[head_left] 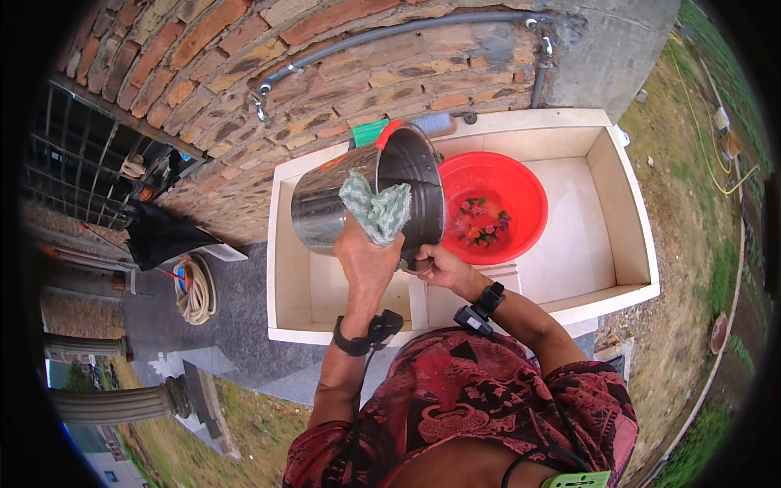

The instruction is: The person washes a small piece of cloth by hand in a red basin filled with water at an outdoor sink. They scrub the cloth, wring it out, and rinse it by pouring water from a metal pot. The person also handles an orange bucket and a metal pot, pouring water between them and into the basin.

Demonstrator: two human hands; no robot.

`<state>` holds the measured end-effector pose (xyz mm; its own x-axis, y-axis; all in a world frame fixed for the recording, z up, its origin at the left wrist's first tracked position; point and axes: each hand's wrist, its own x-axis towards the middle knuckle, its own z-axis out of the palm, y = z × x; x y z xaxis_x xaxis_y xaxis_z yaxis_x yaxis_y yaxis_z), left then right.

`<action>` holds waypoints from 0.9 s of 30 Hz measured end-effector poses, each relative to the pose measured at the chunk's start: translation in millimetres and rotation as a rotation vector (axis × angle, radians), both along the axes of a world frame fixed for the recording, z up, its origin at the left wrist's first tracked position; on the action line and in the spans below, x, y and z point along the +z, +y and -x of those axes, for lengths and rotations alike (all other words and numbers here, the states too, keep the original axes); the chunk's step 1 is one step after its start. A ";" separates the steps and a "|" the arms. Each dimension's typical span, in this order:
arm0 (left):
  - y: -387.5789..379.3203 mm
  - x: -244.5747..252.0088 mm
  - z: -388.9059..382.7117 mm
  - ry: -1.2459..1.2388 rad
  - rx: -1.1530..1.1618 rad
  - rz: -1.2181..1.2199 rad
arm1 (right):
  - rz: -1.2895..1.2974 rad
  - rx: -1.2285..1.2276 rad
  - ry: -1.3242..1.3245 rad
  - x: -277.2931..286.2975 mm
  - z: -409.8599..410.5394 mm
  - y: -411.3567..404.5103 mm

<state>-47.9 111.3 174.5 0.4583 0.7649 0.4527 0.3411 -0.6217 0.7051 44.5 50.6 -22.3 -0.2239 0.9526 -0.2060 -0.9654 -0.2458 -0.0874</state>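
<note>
A shiny metal bucket [323,204] is tipped on its side over the sink, its mouth facing right. My left hand [368,253] holds a crumpled green-and-white cloth [381,210] in front of the bucket's outer side. With my right hand [444,266] I grip the near edge of the bucket at its rim. Red material [389,133] shows on the rim's far side. Just right of the bucket's mouth, a red plastic basin [531,207] with a floral pattern on its bottom sits in the sink, partly hidden by the bucket.
The pale tiled sink [625,213] stands against a brick wall [366,79] with a grey pipe [403,27] and two metal taps, the left tap [259,107] and right tap [547,49]. A scrub brush [434,124] lies on the back ledge. A coiled hose [195,293] is on the floor.
</note>
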 end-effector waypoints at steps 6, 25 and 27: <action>1.4 7.5 1.5 0.011 -0.015 -0.023 | -0.552 0.069 0.552 -9.9 10.4 14.8; -22.7 29.2 -8.8 0.007 -0.068 -0.134 | 0.124 -0.068 -0.003 32.8 15.0 11.1; -23.5 29.2 -8.7 0.003 -0.064 -0.150 | 0.148 -0.073 -0.016 43.0 16.8 10.3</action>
<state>-39.2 87.8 203.7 0.5055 0.6578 0.5583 0.2998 -0.7407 0.6012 27.7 60.9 20.8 -0.1506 0.9253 -0.3480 -0.9799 -0.1862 -0.0709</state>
